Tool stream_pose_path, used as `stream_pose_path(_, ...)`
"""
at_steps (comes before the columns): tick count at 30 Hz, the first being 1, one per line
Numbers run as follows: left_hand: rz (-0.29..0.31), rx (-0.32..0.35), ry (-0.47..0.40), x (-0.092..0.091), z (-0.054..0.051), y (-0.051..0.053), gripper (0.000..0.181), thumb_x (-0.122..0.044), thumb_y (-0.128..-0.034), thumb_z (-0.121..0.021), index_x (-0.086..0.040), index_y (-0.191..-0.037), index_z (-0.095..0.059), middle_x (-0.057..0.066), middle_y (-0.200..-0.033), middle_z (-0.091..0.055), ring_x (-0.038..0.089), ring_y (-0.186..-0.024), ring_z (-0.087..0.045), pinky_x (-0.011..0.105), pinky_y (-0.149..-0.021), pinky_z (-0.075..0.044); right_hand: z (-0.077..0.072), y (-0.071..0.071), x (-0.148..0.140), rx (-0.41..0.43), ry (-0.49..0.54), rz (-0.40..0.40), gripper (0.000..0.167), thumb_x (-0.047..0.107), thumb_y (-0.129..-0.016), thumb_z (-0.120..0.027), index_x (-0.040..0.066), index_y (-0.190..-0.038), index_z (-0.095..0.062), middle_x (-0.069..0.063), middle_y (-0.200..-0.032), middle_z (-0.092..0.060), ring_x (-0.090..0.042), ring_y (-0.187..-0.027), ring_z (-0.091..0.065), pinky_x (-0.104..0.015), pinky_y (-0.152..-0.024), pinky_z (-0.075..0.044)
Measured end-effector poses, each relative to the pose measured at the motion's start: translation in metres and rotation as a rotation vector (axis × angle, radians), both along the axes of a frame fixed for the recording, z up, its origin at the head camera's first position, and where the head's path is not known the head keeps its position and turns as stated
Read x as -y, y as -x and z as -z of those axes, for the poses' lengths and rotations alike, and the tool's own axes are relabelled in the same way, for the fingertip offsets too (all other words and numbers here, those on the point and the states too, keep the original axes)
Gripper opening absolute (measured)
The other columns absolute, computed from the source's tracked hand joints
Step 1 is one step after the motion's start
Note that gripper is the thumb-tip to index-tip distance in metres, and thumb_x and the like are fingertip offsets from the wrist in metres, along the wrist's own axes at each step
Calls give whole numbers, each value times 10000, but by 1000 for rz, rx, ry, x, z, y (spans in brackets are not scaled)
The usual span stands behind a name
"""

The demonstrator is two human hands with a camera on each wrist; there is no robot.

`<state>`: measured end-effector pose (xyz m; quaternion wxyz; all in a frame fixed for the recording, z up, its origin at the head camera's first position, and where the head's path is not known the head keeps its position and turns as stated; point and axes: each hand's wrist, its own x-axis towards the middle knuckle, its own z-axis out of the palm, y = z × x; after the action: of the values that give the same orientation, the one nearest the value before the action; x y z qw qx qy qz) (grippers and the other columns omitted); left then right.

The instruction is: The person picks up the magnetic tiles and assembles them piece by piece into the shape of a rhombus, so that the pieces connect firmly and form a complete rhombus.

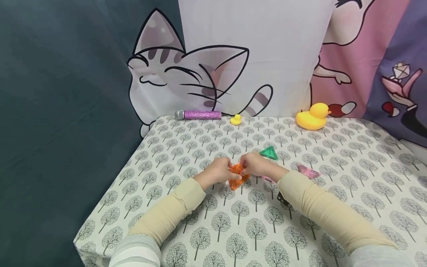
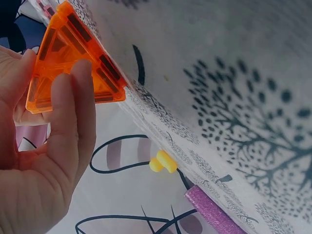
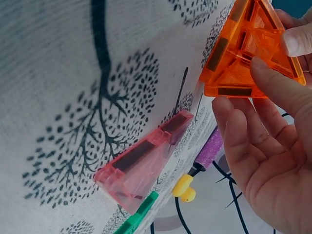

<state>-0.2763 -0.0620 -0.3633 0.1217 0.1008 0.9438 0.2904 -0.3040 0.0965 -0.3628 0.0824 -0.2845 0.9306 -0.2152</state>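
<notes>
Head view: the left hand (image 1: pixel 217 171) and right hand (image 1: pixel 256 165) both grip a translucent orange plastic triangle (image 1: pixel 236 184) at a white tree-print tablecloth (image 1: pixel 247 237). Left wrist view: left fingers cross its face. Right wrist view: right fingers and thumb pinch it, near a translucent pink plastic triangle (image 3: pixel 141 168).

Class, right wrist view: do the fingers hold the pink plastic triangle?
No: the fingers pinch an orange plastic piece; the pink triangle lies apart.

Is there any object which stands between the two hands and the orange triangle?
Nothing visible does: the left hand and right hand both touch the orange triangle directly. The pink triangle lies apart on the cloth.
</notes>
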Motion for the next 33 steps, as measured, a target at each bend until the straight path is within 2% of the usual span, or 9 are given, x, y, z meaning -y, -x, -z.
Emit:
stream_pose_path(5,-8,14,-13,-1,0,-1,431,-354,-638,-750,-75,-838,-488,44,-765,-524,161,-607,-521,267,-499,-440,-5,-2,-3,1,2,-17,219,88,-648,-734,53,-789,-570,7,-675,-564,-137,-621,-529,-254,-592,-455)
stream_pose_path(13,-4,2,-13,-2,-2,0,425,-353,-656,-740,-65,-845,-491,46,-789,-517,165,-552,-536,267,-492,-436,-12,0,-20,37,-24,23,285,132,-659,-732,39,-879,-576,-20,-768,-578,-175,-718,-540,-308,-665,-460)
stream_pose_path(20,-5,-32,38,-4,-9,1,447,-389,-659,-730,-71,-894,-521,46,-881,-521,168,-748,-485,264,-575,-430,-9,6,-40,22,-50,78,318,157,-668,-733,21,-917,-590,-109,-856,-609,-235,-784,-566,-399,-736,-452)
stream_pose_path(25,-4,-48,28,-6,-12,1,449,-398,-676,-718,-70,-915,-523,65,-925,-521,172,-755,-473,260,-574,-422,-5,7,-52,16,-107,95,373,154,-668,-728,-17,-970,-589,-158,-931,-597,-283,-848,-557,-424,-763,-441)
stream_pose_path(28,-5,-60,12,-7,-14,0,443,-390,-684,-713,-68,-918,-520,62,-914,-520,164,-715,-473,252,-551,-419,-4,6,-58,29,-162,118,423,190,-656,-739,-19,-992,-589,-140,-942,-602,-270,-845,-556,-431,-770,-434)
stream_pose_path(33,-11,-62,-4,-10,-21,-3,436,-378,-712,-693,-60,-956,-521,47,-845,-528,153,-672,-499,256,-554,-423,-2,5,-65,61,-213,132,410,202,-644,-747,-2,-973,-613,-71,-850,-625,-223,-776,-567,-408,-744,-445)
